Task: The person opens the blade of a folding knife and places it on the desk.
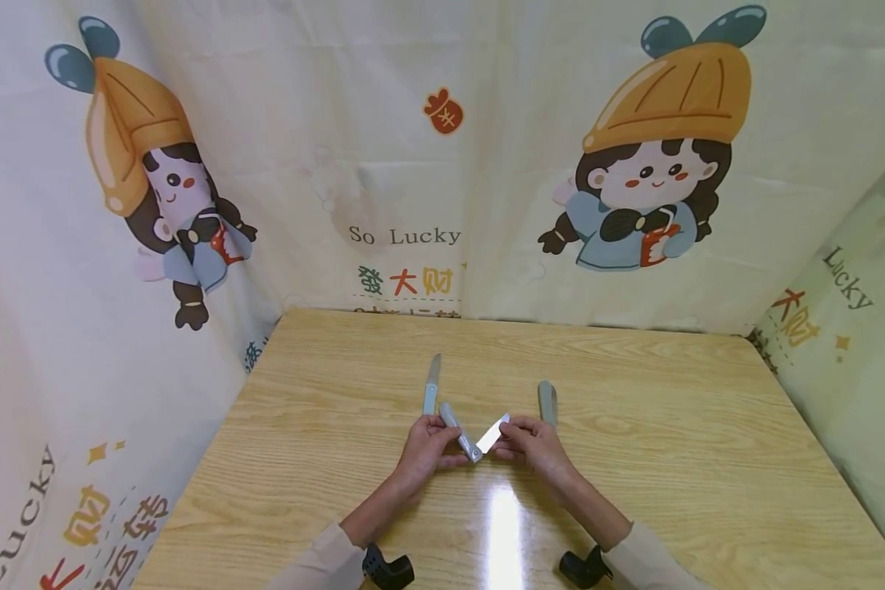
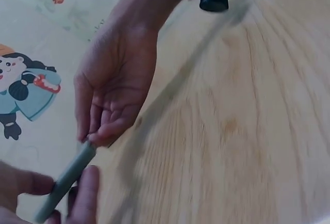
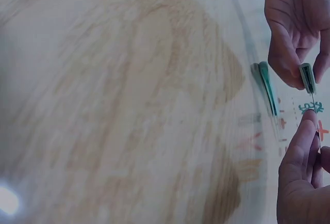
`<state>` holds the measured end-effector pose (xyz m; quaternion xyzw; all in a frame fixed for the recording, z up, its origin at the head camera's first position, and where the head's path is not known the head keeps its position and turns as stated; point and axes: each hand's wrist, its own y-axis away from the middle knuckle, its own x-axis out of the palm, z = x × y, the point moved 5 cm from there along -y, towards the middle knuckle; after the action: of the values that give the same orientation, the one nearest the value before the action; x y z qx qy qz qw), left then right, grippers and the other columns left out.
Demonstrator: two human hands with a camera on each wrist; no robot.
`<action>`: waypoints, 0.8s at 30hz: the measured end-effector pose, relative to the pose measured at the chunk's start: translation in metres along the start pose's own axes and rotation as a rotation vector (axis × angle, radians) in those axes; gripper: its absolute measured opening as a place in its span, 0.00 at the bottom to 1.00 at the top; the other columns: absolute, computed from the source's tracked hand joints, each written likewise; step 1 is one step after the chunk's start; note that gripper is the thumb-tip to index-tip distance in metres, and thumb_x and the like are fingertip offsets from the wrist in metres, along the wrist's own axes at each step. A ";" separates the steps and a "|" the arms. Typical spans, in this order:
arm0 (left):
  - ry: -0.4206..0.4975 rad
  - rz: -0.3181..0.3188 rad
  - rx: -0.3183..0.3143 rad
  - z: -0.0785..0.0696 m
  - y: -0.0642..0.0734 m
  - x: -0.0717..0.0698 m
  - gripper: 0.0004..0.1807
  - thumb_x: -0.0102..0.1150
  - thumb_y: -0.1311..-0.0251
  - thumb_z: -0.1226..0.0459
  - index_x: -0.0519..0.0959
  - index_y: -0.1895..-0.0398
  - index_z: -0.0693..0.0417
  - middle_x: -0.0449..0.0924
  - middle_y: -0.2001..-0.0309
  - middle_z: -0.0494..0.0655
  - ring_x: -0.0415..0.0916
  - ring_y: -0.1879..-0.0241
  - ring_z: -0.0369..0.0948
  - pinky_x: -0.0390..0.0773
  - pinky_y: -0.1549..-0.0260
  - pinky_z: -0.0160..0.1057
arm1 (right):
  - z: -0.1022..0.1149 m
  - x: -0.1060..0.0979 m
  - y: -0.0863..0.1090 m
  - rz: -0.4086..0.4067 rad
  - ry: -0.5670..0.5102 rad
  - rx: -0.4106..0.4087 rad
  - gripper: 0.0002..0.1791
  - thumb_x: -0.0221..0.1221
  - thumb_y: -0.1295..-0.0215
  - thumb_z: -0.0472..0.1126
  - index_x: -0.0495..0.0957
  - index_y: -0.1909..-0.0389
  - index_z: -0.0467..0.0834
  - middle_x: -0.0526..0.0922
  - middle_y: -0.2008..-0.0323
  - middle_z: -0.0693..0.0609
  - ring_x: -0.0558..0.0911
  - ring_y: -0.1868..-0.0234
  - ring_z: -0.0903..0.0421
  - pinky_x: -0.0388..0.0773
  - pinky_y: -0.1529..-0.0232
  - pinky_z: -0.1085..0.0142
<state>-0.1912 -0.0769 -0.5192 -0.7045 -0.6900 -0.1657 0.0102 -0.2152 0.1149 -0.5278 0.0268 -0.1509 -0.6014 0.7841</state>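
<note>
A folding knife (image 1: 460, 431) stands partly unfolded between my hands, in a V with its pivot toward me. My left hand (image 1: 424, 452) grips the grey handle between thumb and fingers. With thumb and fingertips, my right hand (image 1: 540, 449) pinches the shiny blade (image 1: 492, 435). In the left wrist view the handle (image 2: 66, 181) looks grey-green. The right wrist view shows the thin blade edge-on, running down from the handle (image 3: 308, 77) to my right fingertips (image 3: 308, 115). Beyond my left hand lies an unfolded knife (image 1: 431, 387) with a light blue handle.
A folded grey knife (image 1: 548, 403) lies just beyond my right hand. The wooden table (image 1: 324, 377) meets a printed curtain (image 1: 383, 164) at the back and sides. A bright light reflection shows on the wood near me.
</note>
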 end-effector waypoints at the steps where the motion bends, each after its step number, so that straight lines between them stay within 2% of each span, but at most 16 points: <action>1: -0.040 0.016 0.009 0.000 0.001 0.000 0.21 0.58 0.33 0.72 0.60 0.46 0.72 0.77 0.56 0.62 0.82 0.63 0.48 0.85 0.64 0.46 | 0.000 0.000 0.001 -0.004 0.004 -0.002 0.14 0.54 0.23 0.33 0.72 0.50 0.22 0.83 0.64 0.43 0.85 0.64 0.57 0.82 0.56 0.64; 2: -0.103 0.031 0.025 -0.002 0.001 -0.001 0.24 0.60 0.34 0.70 0.58 0.44 0.71 0.75 0.54 0.63 0.82 0.62 0.48 0.85 0.65 0.46 | 0.000 -0.001 0.001 -0.010 0.008 -0.003 0.14 0.54 0.23 0.33 0.72 0.50 0.22 0.83 0.64 0.44 0.85 0.64 0.57 0.82 0.56 0.64; 4: -0.285 0.064 0.087 -0.007 0.004 -0.002 0.33 0.64 0.35 0.67 0.54 0.37 0.69 0.73 0.48 0.64 0.81 0.59 0.48 0.84 0.65 0.47 | 0.000 -0.002 0.002 -0.019 0.024 0.000 0.14 0.54 0.23 0.34 0.73 0.51 0.23 0.83 0.65 0.44 0.85 0.65 0.57 0.82 0.57 0.65; 6: -0.557 0.097 0.206 -0.015 0.007 -0.003 0.42 0.70 0.38 0.62 0.54 0.31 0.66 0.68 0.42 0.62 0.77 0.51 0.48 0.82 0.59 0.47 | 0.000 -0.004 0.003 -0.025 0.046 0.002 0.13 0.55 0.23 0.34 0.73 0.52 0.24 0.83 0.66 0.45 0.85 0.65 0.57 0.82 0.59 0.65; 8: -0.837 0.138 0.363 -0.024 0.011 -0.002 0.45 0.74 0.41 0.59 0.58 0.27 0.63 0.65 0.37 0.58 0.72 0.43 0.49 0.79 0.53 0.49 | 0.000 -0.006 0.004 -0.023 0.070 0.001 0.13 0.56 0.23 0.35 0.74 0.52 0.26 0.83 0.66 0.45 0.85 0.66 0.56 0.82 0.61 0.66; 10: -1.072 0.198 0.550 -0.032 0.016 0.002 0.44 0.76 0.44 0.58 0.65 0.28 0.60 0.66 0.35 0.54 0.68 0.38 0.50 0.75 0.45 0.50 | 0.001 -0.006 0.004 -0.005 0.091 -0.006 0.13 0.56 0.24 0.36 0.75 0.52 0.26 0.84 0.66 0.45 0.85 0.66 0.56 0.82 0.62 0.67; 11: -1.176 0.230 0.642 -0.034 0.018 0.004 0.41 0.77 0.45 0.58 0.69 0.30 0.59 0.67 0.34 0.53 0.67 0.37 0.49 0.73 0.43 0.50 | 0.002 -0.007 0.004 0.000 0.097 -0.010 0.13 0.56 0.24 0.36 0.75 0.52 0.26 0.84 0.66 0.46 0.85 0.66 0.57 0.81 0.63 0.67; 13: -1.327 0.289 0.792 -0.036 0.022 0.008 0.34 0.77 0.44 0.57 0.76 0.35 0.55 0.71 0.36 0.50 0.68 0.37 0.48 0.73 0.41 0.49 | 0.002 -0.007 0.003 0.013 0.098 -0.015 0.13 0.57 0.24 0.35 0.76 0.52 0.27 0.83 0.67 0.47 0.84 0.67 0.57 0.81 0.64 0.68; 15: -1.450 0.314 0.904 -0.034 0.025 0.010 0.28 0.75 0.42 0.55 0.81 0.39 0.51 0.75 0.39 0.47 0.71 0.39 0.46 0.72 0.40 0.48 | 0.004 -0.006 0.003 0.027 0.099 -0.017 0.13 0.57 0.24 0.36 0.76 0.52 0.27 0.83 0.68 0.47 0.83 0.67 0.58 0.79 0.65 0.69; 17: -1.540 0.303 0.972 -0.032 0.027 0.012 0.21 0.72 0.39 0.53 0.84 0.44 0.48 0.78 0.44 0.44 0.73 0.42 0.44 0.72 0.41 0.47 | 0.004 -0.005 0.003 0.033 0.100 -0.016 0.14 0.57 0.24 0.36 0.76 0.51 0.27 0.82 0.68 0.48 0.82 0.68 0.57 0.79 0.67 0.69; 19: -1.594 0.279 1.006 -0.029 0.028 0.012 0.17 0.70 0.37 0.53 0.85 0.46 0.45 0.79 0.48 0.41 0.74 0.45 0.42 0.74 0.44 0.46 | 0.005 -0.004 0.004 0.043 0.112 -0.013 0.15 0.57 0.24 0.37 0.76 0.50 0.26 0.82 0.68 0.49 0.82 0.67 0.57 0.78 0.67 0.69; 24: -1.624 0.229 1.033 -0.026 0.030 0.014 0.14 0.69 0.36 0.54 0.86 0.49 0.43 0.79 0.52 0.39 0.75 0.50 0.40 0.77 0.55 0.43 | 0.004 -0.005 0.003 0.026 0.147 -0.001 0.17 0.56 0.23 0.38 0.75 0.46 0.26 0.81 0.68 0.49 0.81 0.67 0.56 0.77 0.68 0.68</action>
<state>-0.1678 -0.0714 -0.4848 -0.5759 -0.4019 0.6970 -0.1450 -0.2148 0.1209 -0.5239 0.0684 -0.0929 -0.5876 0.8009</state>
